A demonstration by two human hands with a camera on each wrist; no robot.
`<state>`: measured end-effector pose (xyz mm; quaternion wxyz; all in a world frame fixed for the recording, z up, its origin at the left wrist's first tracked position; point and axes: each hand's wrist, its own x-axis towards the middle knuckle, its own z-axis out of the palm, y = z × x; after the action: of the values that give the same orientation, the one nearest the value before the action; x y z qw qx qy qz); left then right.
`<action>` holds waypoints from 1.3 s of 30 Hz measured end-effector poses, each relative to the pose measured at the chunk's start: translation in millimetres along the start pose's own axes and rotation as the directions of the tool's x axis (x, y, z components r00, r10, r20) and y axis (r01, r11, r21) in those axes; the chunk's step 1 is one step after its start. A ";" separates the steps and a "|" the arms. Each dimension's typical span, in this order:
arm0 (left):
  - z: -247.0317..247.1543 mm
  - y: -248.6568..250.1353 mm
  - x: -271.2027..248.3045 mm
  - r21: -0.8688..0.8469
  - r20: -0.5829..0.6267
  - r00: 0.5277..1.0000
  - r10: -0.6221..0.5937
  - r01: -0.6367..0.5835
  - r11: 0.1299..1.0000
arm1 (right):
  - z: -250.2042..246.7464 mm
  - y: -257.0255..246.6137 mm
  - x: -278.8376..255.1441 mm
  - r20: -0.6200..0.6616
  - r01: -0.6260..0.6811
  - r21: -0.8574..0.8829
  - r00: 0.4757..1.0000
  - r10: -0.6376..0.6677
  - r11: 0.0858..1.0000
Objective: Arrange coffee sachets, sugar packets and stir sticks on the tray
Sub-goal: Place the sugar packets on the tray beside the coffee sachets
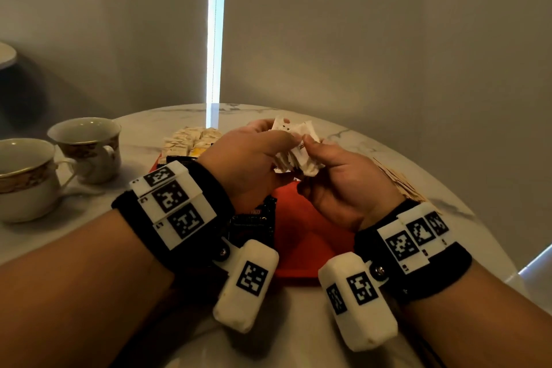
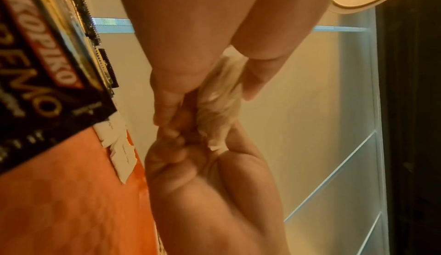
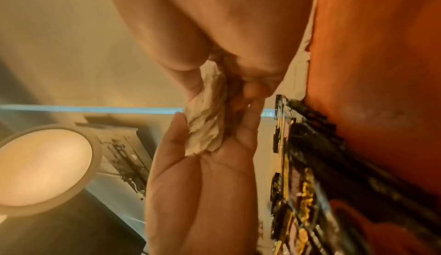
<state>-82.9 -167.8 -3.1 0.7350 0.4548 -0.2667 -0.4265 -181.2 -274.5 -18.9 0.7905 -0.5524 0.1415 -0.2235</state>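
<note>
Both wrists hover above the red tray (image 1: 301, 236); my left hand (image 1: 248, 158) and right hand (image 1: 340, 185) pinch a bunch of sugar packets (image 1: 294, 146) between fingertips, squaring them before laying down.

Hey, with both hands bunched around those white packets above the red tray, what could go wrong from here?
1. The bundle of white paper sugar packets is gripped by the left hand and right hand together and looks splayed, so a few might slip out over the red tray.
2. The squeeze seems to be crumpling them; one could tear.
3. Dropped packets may land on the black coffee sachets on the tray.
</note>
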 end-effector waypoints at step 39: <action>-16.5 9.3 -3.1 0.134 0.385 0.838 -0.387 0.365 0.921 | -14.0 -21.4 -19.6 0.359 0.300 -0.693 0.932 -0.047 0.655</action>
<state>-67.9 -155.8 -2.1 0.5530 0.4201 -0.3298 -0.6395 -208.8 -282.1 -4.2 0.4858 -0.8629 0.0397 -0.1332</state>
